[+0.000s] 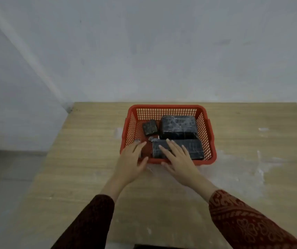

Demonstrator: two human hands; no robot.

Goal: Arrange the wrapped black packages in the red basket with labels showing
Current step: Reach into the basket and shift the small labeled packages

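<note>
A red mesh basket (167, 109) stands on the wooden table. Inside lie three black wrapped packages: a large one (178, 127) at the back right, a small one (150, 127) at the back left, and a long flat one (192, 149) along the front. My right hand (177, 157) rests flat on the left part of the long package, fingers spread. Fingers apart, my left hand (132, 159) lies over the basket's front left corner and holds nothing. No label is readable on any package.
The wooden table (90, 159) reaches back to a pale wall. White smears mark its surface to the right of the basket. The table's left edge drops to a grey floor. A dark object sits at the near edge.
</note>
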